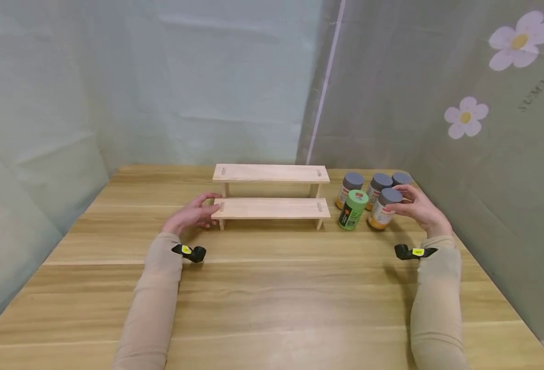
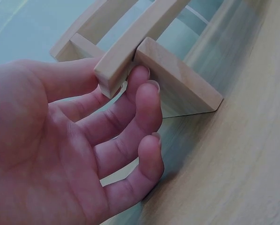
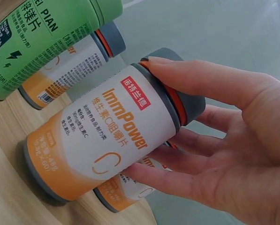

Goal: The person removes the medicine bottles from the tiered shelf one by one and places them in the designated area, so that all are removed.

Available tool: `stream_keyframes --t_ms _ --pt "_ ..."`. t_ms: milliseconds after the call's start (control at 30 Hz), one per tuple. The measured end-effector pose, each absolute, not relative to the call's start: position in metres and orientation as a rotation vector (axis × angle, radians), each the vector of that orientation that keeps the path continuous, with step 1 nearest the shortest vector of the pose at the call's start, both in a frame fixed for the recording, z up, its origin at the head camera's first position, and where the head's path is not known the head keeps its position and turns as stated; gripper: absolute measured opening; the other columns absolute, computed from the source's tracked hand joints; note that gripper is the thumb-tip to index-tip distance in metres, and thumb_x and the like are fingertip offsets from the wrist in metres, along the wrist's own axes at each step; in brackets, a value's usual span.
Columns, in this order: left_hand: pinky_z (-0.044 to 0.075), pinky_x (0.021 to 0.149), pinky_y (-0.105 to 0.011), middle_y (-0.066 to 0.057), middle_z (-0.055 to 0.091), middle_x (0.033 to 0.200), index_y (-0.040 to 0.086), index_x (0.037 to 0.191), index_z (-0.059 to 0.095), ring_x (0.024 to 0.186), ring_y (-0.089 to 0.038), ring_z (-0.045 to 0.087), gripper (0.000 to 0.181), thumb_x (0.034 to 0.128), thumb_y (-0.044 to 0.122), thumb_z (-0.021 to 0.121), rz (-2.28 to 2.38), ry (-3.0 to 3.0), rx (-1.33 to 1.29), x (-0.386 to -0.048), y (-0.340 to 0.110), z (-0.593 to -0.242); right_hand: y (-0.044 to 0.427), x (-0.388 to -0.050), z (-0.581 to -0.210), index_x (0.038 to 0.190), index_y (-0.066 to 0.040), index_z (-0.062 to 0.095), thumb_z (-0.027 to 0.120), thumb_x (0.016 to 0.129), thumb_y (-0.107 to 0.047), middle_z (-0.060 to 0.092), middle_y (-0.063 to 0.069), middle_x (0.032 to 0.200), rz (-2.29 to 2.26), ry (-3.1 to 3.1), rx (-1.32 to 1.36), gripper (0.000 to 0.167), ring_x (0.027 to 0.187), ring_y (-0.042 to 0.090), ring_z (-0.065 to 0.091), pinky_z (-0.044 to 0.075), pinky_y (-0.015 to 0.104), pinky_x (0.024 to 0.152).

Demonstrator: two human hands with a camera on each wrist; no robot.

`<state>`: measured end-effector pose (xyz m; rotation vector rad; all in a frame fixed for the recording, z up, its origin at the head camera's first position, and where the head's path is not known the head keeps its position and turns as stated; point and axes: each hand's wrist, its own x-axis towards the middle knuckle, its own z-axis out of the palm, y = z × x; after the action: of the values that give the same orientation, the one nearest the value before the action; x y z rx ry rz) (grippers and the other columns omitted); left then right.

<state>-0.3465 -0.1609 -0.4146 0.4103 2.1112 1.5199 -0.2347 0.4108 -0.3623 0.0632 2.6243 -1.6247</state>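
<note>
A two-tier wooden shelf (image 1: 272, 208) stands mid-table. My left hand (image 1: 194, 211) holds the left end of its lower board (image 2: 135, 44), thumb on top and fingers curled underneath beside the leg (image 2: 177, 77). To the right, my right hand (image 1: 417, 208) grips a white-and-orange vitamin C bottle (image 3: 100, 136) with a grey cap. The thumb lies on the cap's edge and the fingers reach around the far side. In the head view this bottle (image 1: 382, 211) is next to a green bottle (image 1: 352, 210); whether its base touches the table is unclear.
Behind the green and gripped bottles stand more grey-capped bottles: one (image 1: 349, 190) at the left, one (image 1: 377, 190) in the middle, and one (image 1: 401, 179) partly hidden. The wooden table (image 1: 272, 303) meets hanging curtains (image 1: 235, 82) at the back and sides.
</note>
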Motion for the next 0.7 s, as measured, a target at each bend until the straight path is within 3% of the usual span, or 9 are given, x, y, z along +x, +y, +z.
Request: stream_keyframes --t_ms 200,300,500,700 --pt "0.051 0.073 -0.026 -0.010 0.061 0.112 0.009 0.151 0.020 0.080 -0.010 0.063 0.060 0.1020 0.030 0.048 1.499 2.138 0.402 -0.3453 -0.1646 -0.4125 0.4069 -0.2359 -0.3609 0.128 -0.017 0.038 0.070 0.089 -0.016 0.044 0.005 0.125 -1.590 2.628 0.041 0.050 0.097 -0.003 0.053 0.050 0.015 0.082" --pt "0.051 0.073 -0.026 -0.012 0.060 0.115 0.009 0.150 0.021 0.080 -0.010 0.063 0.061 0.1012 0.033 0.050 1.504 2.140 0.414 -0.3462 -0.1644 -0.4118 0.4075 -0.2360 -0.3608 0.131 -0.012 0.036 0.070 0.089 -0.014 0.044 0.008 0.126 -1.575 2.645 0.022 0.054 0.096 -0.004 0.054 0.049 0.015 0.082" --pt "0.052 0.072 -0.028 -0.011 0.062 0.113 0.010 0.145 0.028 0.082 -0.012 0.064 0.065 0.0966 0.043 0.055 1.524 2.104 0.495 -0.3473 -0.1660 -0.4155 0.4121 -0.2327 -0.3628 0.141 -0.003 0.029 0.068 0.091 -0.015 0.035 0.023 0.142 -1.514 2.658 0.010 0.065 0.101 -0.005 0.047 0.047 0.013 0.082" --pt "0.052 0.072 -0.027 -0.009 0.063 0.109 0.010 0.143 0.031 0.081 -0.013 0.064 0.067 0.0938 0.046 0.059 1.556 2.081 0.541 -0.3477 -0.1677 -0.4168 0.4127 -0.2317 -0.3603 0.142 0.001 0.027 0.065 0.093 -0.017 0.031 0.026 0.146 -1.508 2.660 -0.011 0.065 0.105 -0.003 0.047 0.048 0.013 0.082"
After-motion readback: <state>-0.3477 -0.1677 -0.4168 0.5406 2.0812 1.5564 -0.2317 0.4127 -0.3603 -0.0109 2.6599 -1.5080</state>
